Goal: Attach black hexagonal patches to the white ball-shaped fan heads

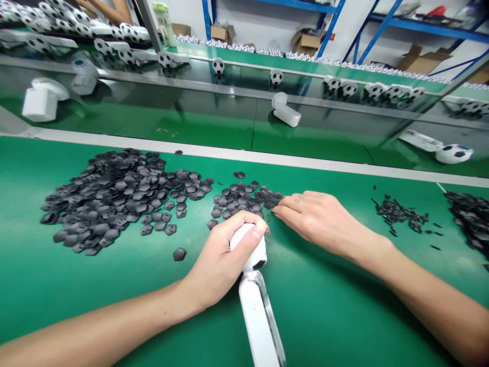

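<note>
My left hand [225,260] is wrapped round the ball-shaped head of a white plastic soccer-ball device [250,250], with the thumb on top. One black patch shows on the head, and its long white handle [260,316] points down toward me. My right hand [317,219] has its fingers bent together at the right edge of a small pile of black pentagon pieces [239,199]. Its fingertips touch the pile, and whatever they pinch is hidden. On the left lies a bigger heap of black pentagon pieces [114,188], with a single pentagon piece [179,254] nearer me.
Small black strips [401,214] and a dark heap [471,219] lie on the right of the green table [183,331]. Beyond the pale edge rail [229,155], a conveyor [229,120] carries white devices. Behind stand a shelf with soccer-ball devices, blue racks, cartons, and another person's arm [114,11].
</note>
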Demonstrator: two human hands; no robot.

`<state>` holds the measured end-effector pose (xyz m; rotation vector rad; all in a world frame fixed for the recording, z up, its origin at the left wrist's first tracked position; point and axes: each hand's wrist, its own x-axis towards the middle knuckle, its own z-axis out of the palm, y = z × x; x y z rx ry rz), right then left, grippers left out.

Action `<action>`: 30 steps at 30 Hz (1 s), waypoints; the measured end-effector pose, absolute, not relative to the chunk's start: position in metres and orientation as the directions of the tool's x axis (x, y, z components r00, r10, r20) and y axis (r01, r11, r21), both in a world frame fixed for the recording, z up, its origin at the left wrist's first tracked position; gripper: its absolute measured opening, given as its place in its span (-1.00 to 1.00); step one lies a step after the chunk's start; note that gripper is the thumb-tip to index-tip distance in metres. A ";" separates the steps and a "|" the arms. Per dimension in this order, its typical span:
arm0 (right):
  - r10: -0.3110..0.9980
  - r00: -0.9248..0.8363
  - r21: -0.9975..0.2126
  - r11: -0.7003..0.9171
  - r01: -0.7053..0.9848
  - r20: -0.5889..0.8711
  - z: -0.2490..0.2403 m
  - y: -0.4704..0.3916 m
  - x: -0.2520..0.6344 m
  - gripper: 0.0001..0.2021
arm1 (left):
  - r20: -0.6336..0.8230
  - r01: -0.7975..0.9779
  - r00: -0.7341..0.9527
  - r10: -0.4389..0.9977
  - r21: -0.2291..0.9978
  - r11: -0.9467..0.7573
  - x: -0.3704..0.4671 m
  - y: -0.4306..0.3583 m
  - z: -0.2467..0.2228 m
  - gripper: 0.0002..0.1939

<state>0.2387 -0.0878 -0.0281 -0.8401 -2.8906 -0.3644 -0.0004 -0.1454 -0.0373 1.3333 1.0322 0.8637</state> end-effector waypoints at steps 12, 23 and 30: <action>0.834 -0.530 -0.861 0.376 0.342 0.154 0.022 -0.103 0.222 -0.89 | -0.138 0.062 0.364 0.921 0.990 0.124 -0.001 -0.140 -0.035 -0.39; 0.724 -0.583 -0.904 -0.426 0.040 -0.367 0.021 -0.108 0.210 -0.69 | -0.211 -0.139 0.394 0.895 0.948 0.285 0.000 -0.147 -0.039 -0.36; 0.704 -0.541 -0.846 -0.533 0.025 -0.460 0.013 -0.104 0.203 -0.60 | -0.245 -0.224 0.441 0.864 0.902 0.370 -0.001 -0.142 -0.041 -0.40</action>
